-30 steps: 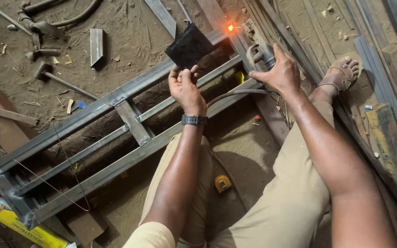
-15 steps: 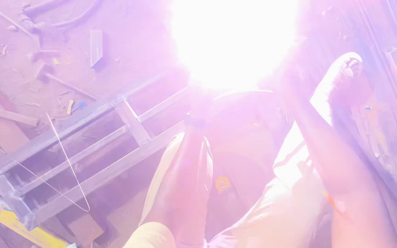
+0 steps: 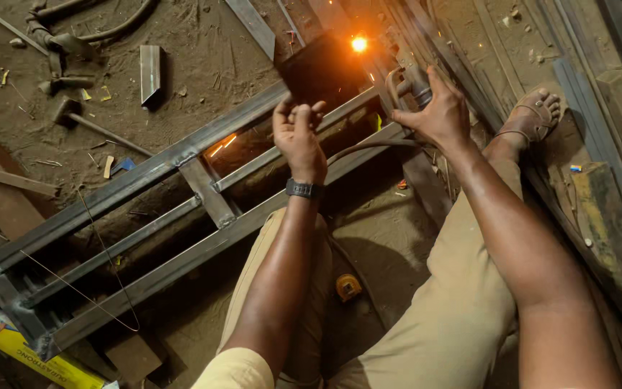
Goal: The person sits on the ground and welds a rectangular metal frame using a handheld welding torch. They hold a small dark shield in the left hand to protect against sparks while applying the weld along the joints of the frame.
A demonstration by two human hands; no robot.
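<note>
While a spark [image 3: 358, 44] glows, both hands work over the steel frame [image 3: 181, 209] on the dirt floor.
Left hand [image 3: 298, 133] pinches a dark shield [image 3: 318, 72]; right hand [image 3: 437, 115] seems clamped on the welding holder [image 3: 408, 75].

Single head-worn view, looking steeply down from close above the arms; the left hand [image 3: 298, 130], right hand [image 3: 437, 115] and steel frame [image 3: 145, 216] fill the field.

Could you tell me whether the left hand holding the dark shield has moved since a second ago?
Barely: the left hand keeps the dark shield raised over the metal frame's far end.
</note>
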